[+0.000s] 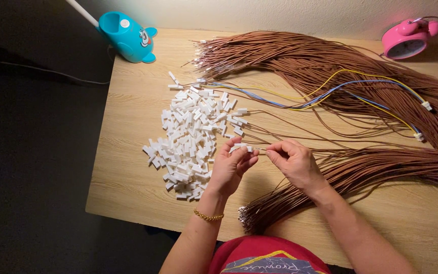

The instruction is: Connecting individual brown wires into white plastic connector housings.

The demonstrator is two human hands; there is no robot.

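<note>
Mid-frame, left hand (230, 165) pinches a white connector (241, 147) steady while right hand (292, 158), fingers closed, grips a brown wire (361, 152) end at it, connector pile (191, 139) close left on surface (133, 106).

Looks like home, room used for small hand work. Light wood counter (128, 116) against plain wall. Pink alarm clock (405, 39) at upper right of frame, blue toy-like gadget with cartoon face (128, 36) at upper left. Big pile of white plastic pieces (191, 137) and bundles of brown wires (330, 66) cover counter.
</note>
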